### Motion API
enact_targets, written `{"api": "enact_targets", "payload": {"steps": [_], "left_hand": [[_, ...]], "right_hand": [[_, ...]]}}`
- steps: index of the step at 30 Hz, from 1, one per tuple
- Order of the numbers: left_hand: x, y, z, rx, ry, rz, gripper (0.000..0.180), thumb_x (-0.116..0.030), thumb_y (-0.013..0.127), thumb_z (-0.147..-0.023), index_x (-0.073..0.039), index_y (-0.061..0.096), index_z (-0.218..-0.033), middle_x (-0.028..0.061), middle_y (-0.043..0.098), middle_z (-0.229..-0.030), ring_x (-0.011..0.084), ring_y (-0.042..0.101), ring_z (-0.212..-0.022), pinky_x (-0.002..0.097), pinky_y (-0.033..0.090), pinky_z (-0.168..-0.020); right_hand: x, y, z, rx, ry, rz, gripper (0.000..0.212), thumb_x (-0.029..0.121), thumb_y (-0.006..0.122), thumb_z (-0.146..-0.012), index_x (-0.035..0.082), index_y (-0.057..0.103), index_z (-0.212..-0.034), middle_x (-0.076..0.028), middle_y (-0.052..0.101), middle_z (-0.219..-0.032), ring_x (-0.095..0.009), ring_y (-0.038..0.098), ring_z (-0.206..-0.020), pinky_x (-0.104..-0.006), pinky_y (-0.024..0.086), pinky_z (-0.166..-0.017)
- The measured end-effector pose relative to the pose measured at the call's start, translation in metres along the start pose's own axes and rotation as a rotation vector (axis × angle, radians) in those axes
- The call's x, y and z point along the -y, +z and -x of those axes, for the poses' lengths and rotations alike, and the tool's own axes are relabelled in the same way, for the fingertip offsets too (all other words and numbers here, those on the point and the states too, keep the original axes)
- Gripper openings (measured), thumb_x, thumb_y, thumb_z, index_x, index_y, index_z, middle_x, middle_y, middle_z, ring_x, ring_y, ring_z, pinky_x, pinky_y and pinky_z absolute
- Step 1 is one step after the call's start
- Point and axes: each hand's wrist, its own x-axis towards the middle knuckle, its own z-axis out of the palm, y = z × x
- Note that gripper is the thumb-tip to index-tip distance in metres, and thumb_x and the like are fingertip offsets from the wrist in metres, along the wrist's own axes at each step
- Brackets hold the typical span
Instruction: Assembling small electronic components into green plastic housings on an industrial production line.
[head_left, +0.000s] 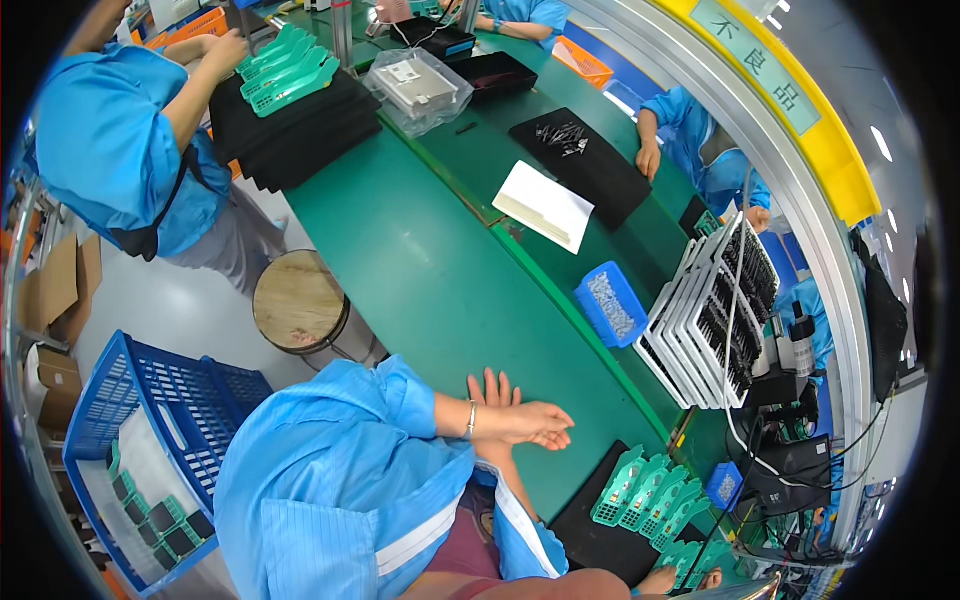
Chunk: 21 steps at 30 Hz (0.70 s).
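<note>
My left hand (537, 425) comes in from a blue sleeve, with a bracelet at its wrist. It lies across my right wrist above the green table (420, 280). Its fingers curl loosely inward, and nothing shows in them. Behind it, my right hand (494, 390) points away from me with fingers stretched and apart, holding nothing; the left wrist covers part of it. To the right of both hands, several green plastic frames (650, 500) stand in a row on a black mat (605, 545).
A blue bin of small clear parts (612, 305) sits beside stacked white trays (700, 320). Beyond are a white paper stack (545, 205) and a black mat (625, 185) with small metal pieces. Co-workers are at left, far side and lower right. A stool (300, 300) and blue crate (190, 400) stand left.
</note>
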Motion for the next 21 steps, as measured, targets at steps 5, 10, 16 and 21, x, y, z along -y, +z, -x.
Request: {"api": "enact_targets", "payload": {"steps": [5,10,16,21], "left_hand": [[-0.023,0.011,0.011,-0.009,-0.12,0.165,0.037,-0.022,0.053,-0.092,0.003,0.046,-0.119,0.0154,0.059,-0.103,0.0178,0.06,-0.09,0.029,0.052,-0.076],[0.002,0.003,0.0,0.0,-0.026,0.227,0.04,-0.024,0.051,-0.093,0.002,0.044,-0.122,0.0154,0.06,-0.103,0.0193,0.062,-0.089,0.0289,0.052,-0.076],[-0.002,0.011,0.005,-0.043,0.024,0.23,0.043,-0.021,0.051,-0.093,0.002,0.039,-0.127,0.0178,0.06,-0.104,0.0214,0.062,-0.093,0.0318,0.052,-0.08],[-0.019,0.01,-0.021,0.019,-0.105,0.19,0.027,-0.024,0.054,-0.093,-0.003,0.052,-0.109,0.0097,0.062,-0.098,0.0152,0.062,-0.084,0.0276,0.052,-0.074]], "right_hand": [[0.004,-0.003,0.003,0.048,0.038,0.087,0.05,0.04,0.045,-0.085,0.024,0.046,-0.133,-0.01,0.038,-0.142,-0.034,0.035,-0.13,-0.0547,0.023,-0.104],[0.007,-0.003,0.001,0.016,0.015,0.045,0.05,0.039,0.046,-0.085,0.025,0.046,-0.132,-0.01,0.038,-0.142,-0.034,0.036,-0.129,-0.0546,0.024,-0.104],[-0.005,0.006,0.007,0.047,0.055,-0.047,0.051,0.041,0.046,-0.085,0.026,0.045,-0.134,-0.01,0.036,-0.143,-0.033,0.033,-0.13,-0.0556,0.023,-0.104],[-0.025,0.006,0.009,-0.032,0.084,-0.043,0.05,0.042,0.043,-0.086,0.026,0.044,-0.134,-0.009,0.038,-0.142,-0.031,0.034,-0.131,-0.0545,0.022,-0.105]]}}
